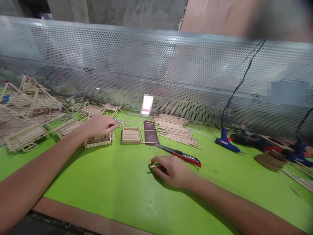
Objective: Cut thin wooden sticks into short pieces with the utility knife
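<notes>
My left hand (99,125) is over a small box of short sticks (97,141), its fingers bent and tips together. What they pinch, if anything, is hidden; a thin stick (121,125) lies by the fingertips. On the green table my right hand (172,170) is closed, with a short thin wooden stick (153,166) between thumb and forefinger. Just beyond it lies a red utility knife (187,157), blade pointing left. Between the hands sits a small stick-built cart (130,135), its two long handles reaching over a dark brown rectangular sheet (150,133).
Loose wooden sticks (172,129) are piled behind the knife. At right are a corded blue glue gun (226,140), another blue tool (302,153) and a brown ring-shaped piece (270,160). Several stick models (26,133) crowd the left. A perforated metal panel (146,62) borders the back.
</notes>
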Demonstrator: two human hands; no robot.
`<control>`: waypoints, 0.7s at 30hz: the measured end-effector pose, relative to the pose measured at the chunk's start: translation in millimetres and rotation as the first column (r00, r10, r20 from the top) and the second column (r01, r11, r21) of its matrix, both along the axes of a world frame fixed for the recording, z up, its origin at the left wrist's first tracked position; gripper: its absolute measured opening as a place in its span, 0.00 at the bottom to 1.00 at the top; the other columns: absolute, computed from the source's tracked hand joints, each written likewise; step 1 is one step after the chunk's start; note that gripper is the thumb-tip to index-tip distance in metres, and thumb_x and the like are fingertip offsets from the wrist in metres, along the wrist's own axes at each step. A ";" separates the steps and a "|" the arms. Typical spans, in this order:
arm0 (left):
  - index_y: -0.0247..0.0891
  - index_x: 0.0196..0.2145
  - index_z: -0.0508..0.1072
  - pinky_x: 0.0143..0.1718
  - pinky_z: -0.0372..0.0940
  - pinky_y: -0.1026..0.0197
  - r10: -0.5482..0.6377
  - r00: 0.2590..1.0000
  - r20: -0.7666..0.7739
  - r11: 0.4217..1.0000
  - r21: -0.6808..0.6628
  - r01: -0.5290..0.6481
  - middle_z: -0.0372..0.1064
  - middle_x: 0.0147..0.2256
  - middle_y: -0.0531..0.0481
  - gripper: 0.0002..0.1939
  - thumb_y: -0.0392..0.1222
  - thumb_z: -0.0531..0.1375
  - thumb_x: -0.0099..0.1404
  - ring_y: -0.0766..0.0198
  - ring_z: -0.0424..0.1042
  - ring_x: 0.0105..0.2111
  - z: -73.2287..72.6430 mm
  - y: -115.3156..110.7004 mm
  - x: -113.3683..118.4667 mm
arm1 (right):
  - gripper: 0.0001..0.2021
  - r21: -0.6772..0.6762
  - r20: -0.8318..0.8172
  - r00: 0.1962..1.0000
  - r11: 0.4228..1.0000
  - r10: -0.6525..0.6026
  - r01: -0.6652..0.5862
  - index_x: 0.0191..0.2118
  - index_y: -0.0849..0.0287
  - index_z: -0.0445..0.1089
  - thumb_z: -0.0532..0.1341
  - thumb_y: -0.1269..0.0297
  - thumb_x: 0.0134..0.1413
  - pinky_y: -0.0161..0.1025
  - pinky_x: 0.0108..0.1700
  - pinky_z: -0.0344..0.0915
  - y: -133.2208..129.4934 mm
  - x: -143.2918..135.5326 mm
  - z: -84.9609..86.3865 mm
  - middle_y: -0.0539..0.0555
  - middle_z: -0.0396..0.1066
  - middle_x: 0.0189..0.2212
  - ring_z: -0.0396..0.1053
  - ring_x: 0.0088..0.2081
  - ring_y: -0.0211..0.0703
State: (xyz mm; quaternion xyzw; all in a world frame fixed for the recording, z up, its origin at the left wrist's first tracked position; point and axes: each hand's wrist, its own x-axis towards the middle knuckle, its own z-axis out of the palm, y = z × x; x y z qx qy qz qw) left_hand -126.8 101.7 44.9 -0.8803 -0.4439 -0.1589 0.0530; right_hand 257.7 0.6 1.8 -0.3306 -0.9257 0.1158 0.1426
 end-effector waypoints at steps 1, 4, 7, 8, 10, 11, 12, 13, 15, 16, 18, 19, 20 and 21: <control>0.40 0.31 0.78 0.33 0.63 0.58 0.032 0.999 -0.020 0.998 -0.048 -0.033 0.75 0.27 0.49 0.18 0.48 0.53 0.74 0.62 0.68 0.25 -0.9 1.3 -0.2 | 0.11 -0.001 0.003 1.000 1.000 -0.002 0.002 0.46 0.58 0.72 0.55 0.60 0.71 0.40 0.36 0.63 0.1 0.0 0.1 0.55 0.78 0.36 0.74 0.34 0.44; 0.40 0.36 0.80 0.34 0.65 0.58 0.083 0.995 -0.049 0.987 -0.135 -0.089 0.78 0.32 0.47 0.17 0.48 0.54 0.74 0.61 0.71 0.28 -1.2 3.4 0.3 | 0.11 -0.005 0.008 1.000 1.000 -0.006 0.006 0.47 0.58 0.72 0.55 0.60 0.70 0.40 0.35 0.63 0.4 0.6 -0.2 0.54 0.78 0.36 0.74 0.33 0.44; 0.39 0.36 0.80 0.32 0.64 0.60 0.076 0.996 -0.040 0.984 -0.157 -0.082 0.79 0.33 0.47 0.15 0.47 0.56 0.73 0.62 0.72 0.27 0.3 2.7 1.5 | 0.10 -0.009 0.010 1.000 1.000 -0.007 0.007 0.47 0.58 0.72 0.55 0.61 0.70 0.40 0.35 0.63 0.6 1.2 -0.7 0.54 0.78 0.35 0.74 0.33 0.44; 0.39 0.36 0.80 0.31 0.64 0.60 0.074 0.996 -0.040 0.984 -0.160 -0.080 0.79 0.33 0.48 0.14 0.46 0.56 0.73 0.62 0.73 0.27 0.7 2.1 1.8 | 0.10 -0.010 0.010 1.000 1.000 -0.007 0.007 0.47 0.58 0.72 0.55 0.62 0.70 0.40 0.36 0.63 0.5 1.1 -0.7 0.54 0.78 0.35 0.74 0.33 0.44; 0.39 0.37 0.80 0.31 0.64 0.60 0.066 0.997 -0.042 0.985 -0.154 -0.072 0.80 0.34 0.48 0.14 0.46 0.56 0.72 0.62 0.74 0.28 1.1 0.9 2.5 | 0.10 -0.015 0.009 1.000 1.000 -0.007 0.007 0.47 0.58 0.72 0.55 0.62 0.69 0.40 0.36 0.63 0.1 0.8 -0.4 0.54 0.78 0.35 0.74 0.33 0.44; 0.40 0.37 0.80 0.32 0.65 0.60 0.061 0.997 -0.038 0.987 -0.144 -0.066 0.80 0.34 0.48 0.15 0.47 0.56 0.73 0.62 0.74 0.28 1.0 0.3 2.9 | 0.10 -0.019 0.010 1.000 1.000 -0.008 0.008 0.47 0.58 0.72 0.55 0.62 0.70 0.41 0.36 0.63 -0.1 0.5 0.0 0.54 0.78 0.36 0.74 0.33 0.44; 0.40 0.36 0.80 0.32 0.65 0.60 0.054 0.998 -0.028 0.990 -0.133 -0.057 0.80 0.33 0.48 0.15 0.47 0.55 0.73 0.62 0.74 0.28 0.8 -0.2 3.4 | 0.11 -0.024 0.012 1.000 1.000 -0.010 0.010 0.47 0.58 0.72 0.55 0.61 0.70 0.41 0.36 0.64 -0.4 0.1 0.4 0.54 0.78 0.36 0.74 0.34 0.45; 0.40 0.37 0.80 0.32 0.65 0.59 0.045 0.999 -0.017 0.991 -0.122 -0.046 0.80 0.33 0.48 0.16 0.46 0.55 0.74 0.62 0.74 0.28 0.6 -0.6 4.1 | 0.11 -0.029 0.017 1.000 0.999 -0.012 0.013 0.47 0.58 0.72 0.55 0.61 0.70 0.41 0.37 0.64 -0.7 -0.2 0.9 0.54 0.78 0.36 0.74 0.34 0.45; 0.40 0.36 0.80 0.32 0.65 0.59 0.031 1.000 -0.003 0.994 -0.108 -0.031 0.79 0.32 0.48 0.16 0.46 0.54 0.74 0.62 0.74 0.27 0.2 -1.3 5.9 | 0.12 -0.042 0.025 0.999 0.999 -0.020 0.021 0.47 0.58 0.72 0.54 0.60 0.70 0.41 0.36 0.64 -1.1 -0.7 1.7 0.55 0.78 0.36 0.74 0.34 0.45; 0.39 0.36 0.80 0.32 0.65 0.59 0.026 1.000 -0.006 0.994 -0.108 -0.027 0.79 0.32 0.48 0.16 0.46 0.54 0.74 0.62 0.74 0.27 0.2 -1.7 7.2 | 0.12 -0.047 0.027 0.999 0.999 -0.023 0.024 0.47 0.59 0.72 0.54 0.60 0.71 0.41 0.36 0.64 -1.2 -0.8 2.0 0.55 0.78 0.36 0.74 0.34 0.45; 0.39 0.36 0.80 0.33 0.65 0.59 0.021 0.999 -0.028 0.993 -0.117 -0.024 0.79 0.32 0.47 0.16 0.46 0.54 0.74 0.62 0.74 0.27 0.6 -2.9 10.2 | 0.12 -0.049 0.023 1.000 0.999 -0.020 0.021 0.47 0.59 0.73 0.55 0.60 0.70 0.41 0.36 0.64 -1.1 -1.1 2.2 0.55 0.79 0.36 0.74 0.34 0.45; 0.39 0.36 0.81 0.33 0.66 0.59 0.020 0.999 -0.039 0.993 -0.118 -0.025 0.79 0.32 0.47 0.16 0.46 0.55 0.74 0.61 0.75 0.29 0.9 -3.8 11.8 | 0.11 -0.049 0.019 1.000 0.999 -0.017 0.018 0.47 0.59 0.73 0.55 0.61 0.70 0.41 0.36 0.64 -0.9 -1.1 2.2 0.55 0.79 0.36 0.74 0.34 0.45; 0.39 0.36 0.81 0.34 0.66 0.58 0.023 0.999 -0.049 0.993 -0.116 -0.028 0.80 0.33 0.47 0.16 0.46 0.55 0.74 0.61 0.75 0.30 1.2 -4.7 13.5 | 0.11 -0.047 0.017 1.000 0.999 -0.014 0.014 0.47 0.59 0.73 0.55 0.61 0.70 0.41 0.36 0.64 -0.8 -1.2 2.2 0.55 0.79 0.37 0.74 0.34 0.45; 0.40 0.36 0.81 0.35 0.67 0.58 0.026 0.998 -0.057 0.993 -0.111 -0.032 0.80 0.34 0.47 0.16 0.46 0.55 0.73 0.60 0.76 0.31 1.3 -5.6 15.3 | 0.11 -0.045 0.017 1.000 0.999 -0.011 0.012 0.47 0.59 0.73 0.55 0.61 0.70 0.41 0.36 0.64 -0.7 -1.3 2.3 0.55 0.79 0.36 0.74 0.34 0.44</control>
